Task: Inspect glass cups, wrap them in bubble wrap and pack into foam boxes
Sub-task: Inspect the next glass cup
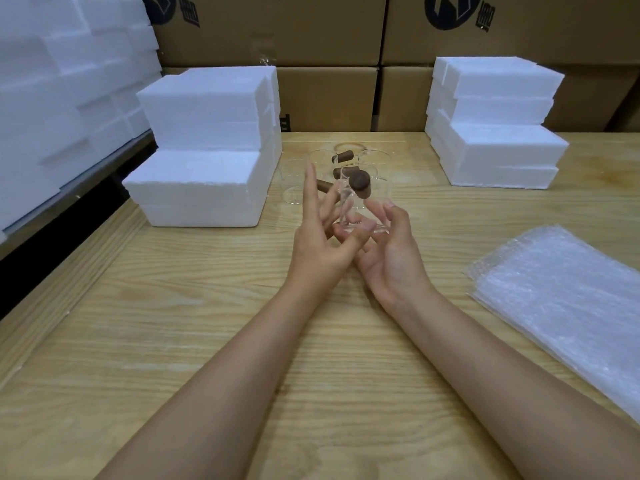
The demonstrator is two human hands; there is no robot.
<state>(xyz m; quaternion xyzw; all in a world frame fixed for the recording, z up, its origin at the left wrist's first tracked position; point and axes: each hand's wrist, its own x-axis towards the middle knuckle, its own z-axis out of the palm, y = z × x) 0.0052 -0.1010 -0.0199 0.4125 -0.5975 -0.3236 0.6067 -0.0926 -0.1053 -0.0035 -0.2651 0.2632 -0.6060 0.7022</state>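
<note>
Forearms (pixel 221 375) converge on cup (pixel 349 206), held above tabletop (pixel 173 306), axis near upright; right grip (pixel 388 251) curls under its base, left grip (pixel 318 237) pinches it, index splayed; wrap (pixel 568 292) lies at 4 o'clock, nearer right.

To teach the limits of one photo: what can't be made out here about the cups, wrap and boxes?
Head view, held glass cup: flaws unreadable in clear glass; left hand and right hand partly cover it.
Head view, cups behind: count unclear, hands overlap them.
Head view, bubble wrap: cut off at right edge.
Head view, foam boxes: closed, insides hidden.
</note>
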